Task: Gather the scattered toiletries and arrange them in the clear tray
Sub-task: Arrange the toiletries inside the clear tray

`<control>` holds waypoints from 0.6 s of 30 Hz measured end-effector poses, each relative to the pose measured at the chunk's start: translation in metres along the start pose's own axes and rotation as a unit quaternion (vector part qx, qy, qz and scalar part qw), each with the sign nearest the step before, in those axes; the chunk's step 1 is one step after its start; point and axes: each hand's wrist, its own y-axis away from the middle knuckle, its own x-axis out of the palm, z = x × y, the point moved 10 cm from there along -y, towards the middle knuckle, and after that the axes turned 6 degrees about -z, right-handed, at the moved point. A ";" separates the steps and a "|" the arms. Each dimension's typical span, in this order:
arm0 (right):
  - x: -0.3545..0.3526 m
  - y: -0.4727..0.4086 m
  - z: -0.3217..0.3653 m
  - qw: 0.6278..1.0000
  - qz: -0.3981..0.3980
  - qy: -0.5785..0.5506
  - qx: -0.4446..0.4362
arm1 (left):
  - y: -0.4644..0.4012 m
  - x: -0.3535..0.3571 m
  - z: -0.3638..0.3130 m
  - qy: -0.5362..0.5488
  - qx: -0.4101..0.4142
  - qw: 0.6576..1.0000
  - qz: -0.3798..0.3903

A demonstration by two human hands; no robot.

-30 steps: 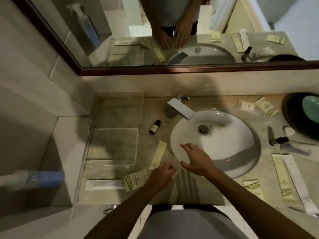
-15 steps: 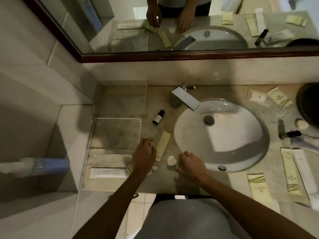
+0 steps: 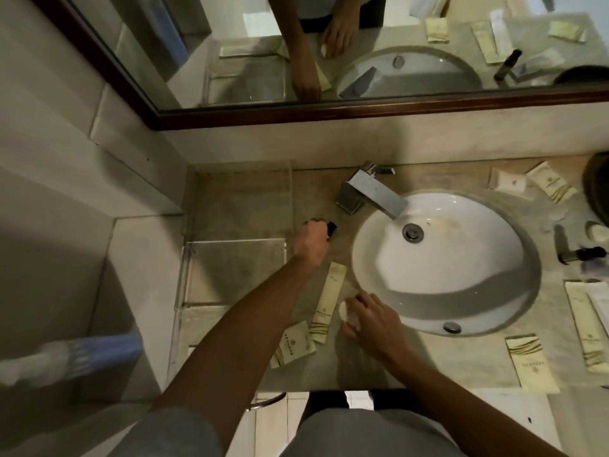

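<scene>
The clear tray (image 3: 235,241) stands at the left of the counter, against the wall. Just right of its rim, my left hand (image 3: 311,242) is closed around a small dark bottle (image 3: 331,227); only the black cap shows. My right hand (image 3: 370,319) is at the sink's front left edge, with its fingers pinched on a small round white soap (image 3: 343,310). A long cream sachet (image 3: 329,296) lies between my hands. A square cream sachet (image 3: 295,344) lies near the counter's front edge, partly under my left forearm.
A white sink (image 3: 438,258) with a steel faucet (image 3: 374,192) fills the counter's middle. On its right lie several cream sachets (image 3: 530,364), a white tube (image 3: 507,183), a dark bottle on its side (image 3: 583,253) and a dark bowl (image 3: 598,192). A blue spray bottle (image 3: 82,357) is at lower left.
My left hand has reached forward from the sachets to the small dark bottle and closed on it. My right hand has shifted onto the round soap.
</scene>
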 end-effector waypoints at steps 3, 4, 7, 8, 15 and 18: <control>-0.022 -0.015 0.026 0.998 -0.028 -0.016 -0.044 | 0.008 -0.021 0.018 0.064 0.011 0.997 -0.037; -0.025 -0.022 0.038 0.997 -0.026 -0.017 -0.065 | 0.015 -0.036 0.030 0.071 0.021 0.995 -0.073; -0.025 -0.043 0.081 0.992 0.002 -0.005 -0.125 | 0.043 -0.069 0.078 0.035 0.053 0.989 -0.130; -0.022 -0.050 0.097 0.990 0.008 -0.001 -0.139 | 0.053 -0.070 0.099 0.022 0.057 0.990 -0.125; 0.016 -0.084 0.153 0.987 0.042 0.041 -0.147 | 0.078 -0.020 0.169 -0.041 0.071 0.995 -0.052; 0.027 -0.092 0.157 0.983 0.058 0.095 -0.144 | 0.071 -0.017 0.160 -0.003 0.105 0.992 -0.066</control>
